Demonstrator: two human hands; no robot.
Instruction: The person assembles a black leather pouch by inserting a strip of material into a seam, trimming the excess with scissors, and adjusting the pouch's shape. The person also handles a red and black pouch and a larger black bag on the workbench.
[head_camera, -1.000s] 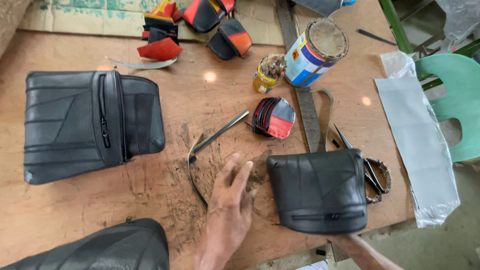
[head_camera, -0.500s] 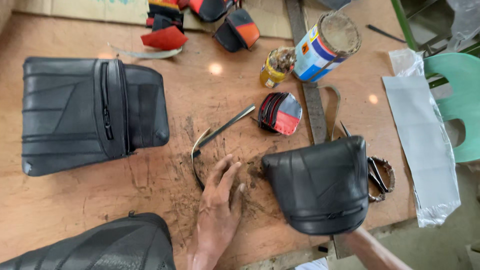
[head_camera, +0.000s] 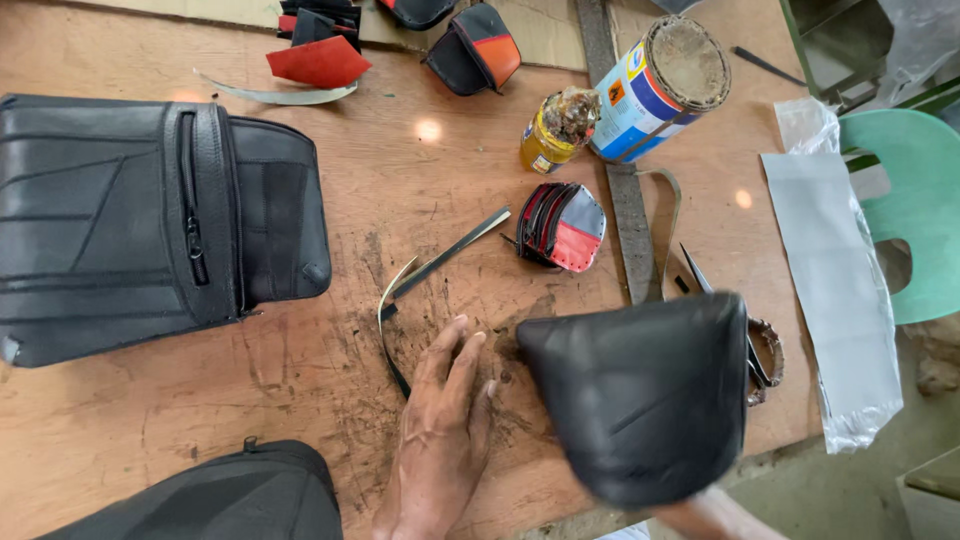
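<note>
black leather pouch (head_camera: 640, 400) is hanging blurred over the near edge of the wooden table (head_camera: 300, 380), carried from below by the right hand (head_camera: 705, 520), whose fingers are hidden, so i cannot tell how it is gripping. the left hand (head_camera: 440, 440) is lying flat and unclenched on the scuffed wood just beside the pouch, holding nothing. a thin metal strip (head_camera: 440, 262) and scissors (head_camera: 745, 335) are lying near. beyond them a glue tin (head_camera: 655, 90) and a small jar (head_camera: 555, 130) are standing, and a large black bag (head_camera: 150, 220) is resting to the left. swinging the pouch could catch the scissors or smear it on the gritty patch.
</note>
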